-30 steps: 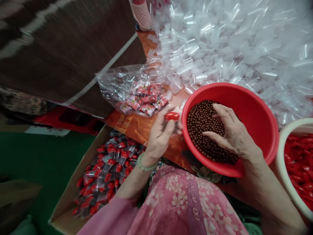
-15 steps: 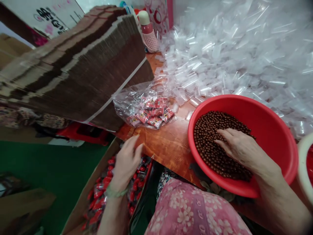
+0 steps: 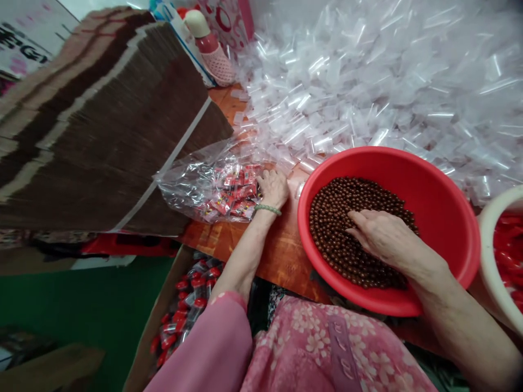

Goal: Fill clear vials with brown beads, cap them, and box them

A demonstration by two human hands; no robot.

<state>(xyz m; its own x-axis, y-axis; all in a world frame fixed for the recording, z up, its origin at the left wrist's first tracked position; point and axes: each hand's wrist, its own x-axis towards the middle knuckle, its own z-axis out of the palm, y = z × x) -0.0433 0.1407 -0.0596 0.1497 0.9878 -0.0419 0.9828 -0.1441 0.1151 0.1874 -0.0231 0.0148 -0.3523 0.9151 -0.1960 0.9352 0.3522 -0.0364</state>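
A red basin [image 3: 445, 218] holds many small brown balls [image 3: 343, 239] on its left side. My right hand [image 3: 379, 234] rests on the balls, fingers bent together; what they hold, if anything, is hidden. My left hand [image 3: 273, 189], with a green bracelet on the wrist, touches the right edge of a clear plastic bag [image 3: 183, 179] of small red packets [image 3: 232, 190]. Its fingers are curled at the packets, and I cannot make out anything between them. Clear plastic tubes [image 3: 327, 98] lie in a big heap behind the basin.
Stacked brown cardboard [image 3: 122, 130] stands at the left. A bottle in a pink net [image 3: 212, 54] is behind it. Below the orange tabletop [image 3: 281, 261], a carton holds red-capped tubes [image 3: 196, 288]. At the right edge is a white basin [image 3: 486, 234] of red pieces.
My left hand has moved up and right from above the carton to the bag of red packets. My right hand stays at the brown balls. The view has shifted somewhat.
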